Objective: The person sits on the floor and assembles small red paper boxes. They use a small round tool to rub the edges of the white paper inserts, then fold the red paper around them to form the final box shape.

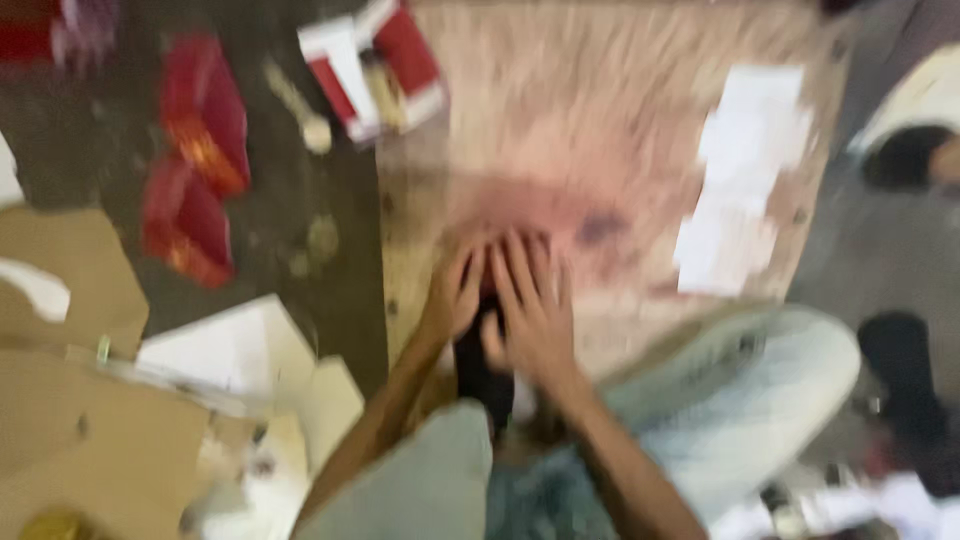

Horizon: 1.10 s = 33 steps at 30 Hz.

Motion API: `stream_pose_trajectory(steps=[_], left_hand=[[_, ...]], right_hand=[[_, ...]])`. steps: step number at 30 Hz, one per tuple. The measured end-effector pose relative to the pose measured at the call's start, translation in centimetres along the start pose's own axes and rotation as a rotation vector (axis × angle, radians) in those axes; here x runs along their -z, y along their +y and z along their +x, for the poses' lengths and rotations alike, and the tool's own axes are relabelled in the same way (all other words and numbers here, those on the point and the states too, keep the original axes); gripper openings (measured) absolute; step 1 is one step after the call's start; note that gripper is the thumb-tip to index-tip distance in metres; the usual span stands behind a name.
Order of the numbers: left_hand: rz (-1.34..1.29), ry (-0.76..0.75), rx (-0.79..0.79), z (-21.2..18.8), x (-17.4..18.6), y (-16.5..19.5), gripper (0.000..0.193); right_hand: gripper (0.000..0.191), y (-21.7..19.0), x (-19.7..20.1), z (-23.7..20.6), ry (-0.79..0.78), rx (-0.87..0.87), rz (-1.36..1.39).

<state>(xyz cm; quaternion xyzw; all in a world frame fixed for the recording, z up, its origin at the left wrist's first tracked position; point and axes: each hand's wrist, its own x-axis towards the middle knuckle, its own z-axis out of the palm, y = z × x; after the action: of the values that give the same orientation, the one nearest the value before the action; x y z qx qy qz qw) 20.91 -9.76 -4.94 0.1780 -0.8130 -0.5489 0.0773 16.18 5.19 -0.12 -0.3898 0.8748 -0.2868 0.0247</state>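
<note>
Two hands: both lie side by side, fingers spread flat, pressing down near the close edge of a wooden board point(600, 130).
Left hand point(457, 292): open, palm down, gripping nothing that shows.
Right hand point(530, 305): open, palm down, fingers fanned over a dark thing point(478, 372).
Dark thing: mostly hidden beneath the palms and between the knees; blur keeps its kind from being told.
Board: pale wood with a reddish stain just beyond the fingertips; white paper sheets point(745, 170) lie on its far right side.
Around: red packets point(195, 160) on the floor, cardboard point(70, 400) nearer.
Doing it well: even pressure from both palms, I judge, with fingers kept flat.
</note>
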Motion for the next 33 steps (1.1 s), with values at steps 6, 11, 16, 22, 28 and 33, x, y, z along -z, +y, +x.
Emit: stream_pose_trajectory(steps=[6,11,16,22,28,33], left_hand=[[0.006,0.13,-0.11,-0.2,-0.5,0.0,0.03],[-0.124,0.067,0.076,-0.4,-0.4,0.2,0.027],[0.082,0.091,0.043,-0.7,0.0,0.3,0.02],[0.086,0.015,0.087,-0.8,1.2,0.9,0.014],[0.125,0.029,-0.229,-0.3,2.5,1.8,0.033],[0.073,-0.044,-0.231,1.7,2.9,2.1,0.038]], right_hand=[[0.104,0.8,-0.8,1.0,0.142,-0.429,1.12],[0.099,-0.1,-1.7,0.7,0.183,-0.419,1.04],[0.086,-1.1,-1.1,-0.7,0.149,-0.395,0.747],[0.071,0.0,-0.4,0.1,-0.061,-0.127,0.048],[0.055,1.6,0.7,1.3,0.059,-0.042,0.365],[0.045,1.5,1.8,1.8,0.092,-0.051,0.35]])
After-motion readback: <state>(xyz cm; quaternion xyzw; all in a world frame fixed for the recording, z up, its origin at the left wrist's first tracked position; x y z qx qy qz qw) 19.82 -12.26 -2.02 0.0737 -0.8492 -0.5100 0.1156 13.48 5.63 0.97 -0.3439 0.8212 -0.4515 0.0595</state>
